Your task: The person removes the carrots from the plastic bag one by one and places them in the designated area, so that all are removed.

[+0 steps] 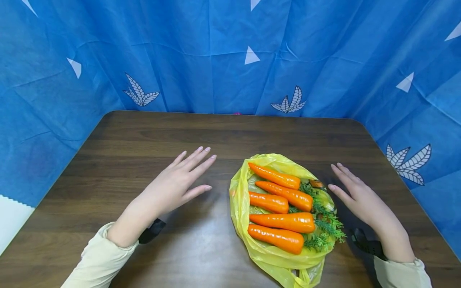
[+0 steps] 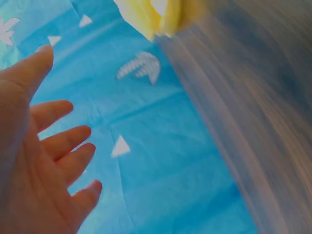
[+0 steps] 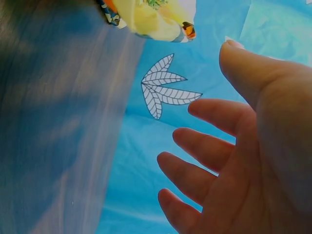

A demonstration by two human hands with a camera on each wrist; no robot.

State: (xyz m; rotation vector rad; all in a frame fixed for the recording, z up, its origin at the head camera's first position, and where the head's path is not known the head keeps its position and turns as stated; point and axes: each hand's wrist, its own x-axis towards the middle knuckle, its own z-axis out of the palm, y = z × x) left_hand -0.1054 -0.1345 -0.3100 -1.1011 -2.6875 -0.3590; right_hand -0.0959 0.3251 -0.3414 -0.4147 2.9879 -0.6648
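Note:
Several orange carrots (image 1: 282,222) lie side by side in an opened yellow plastic bag (image 1: 239,224), right of the table's middle. Green leafy tops (image 1: 325,224) show at their right ends, some spilling over the bag's rim. To the left of the bag, my left hand (image 1: 176,184) hovers with straight fingers, apart from it and holding nothing. My right hand (image 1: 361,200) is just past the bag's right side, fingers extended, also holding nothing. Part of the yellow bag (image 2: 151,17) shows at the top of the left wrist view, and the bag (image 3: 156,22) also tops the right wrist view.
A dark wood-grain table (image 1: 173,136) spans the space under both hands. Behind it and along its sides hangs a blue cloth (image 1: 187,52) with white triangles and leaf prints. A patch of white (image 1: 12,222) shows beyond the left table edge.

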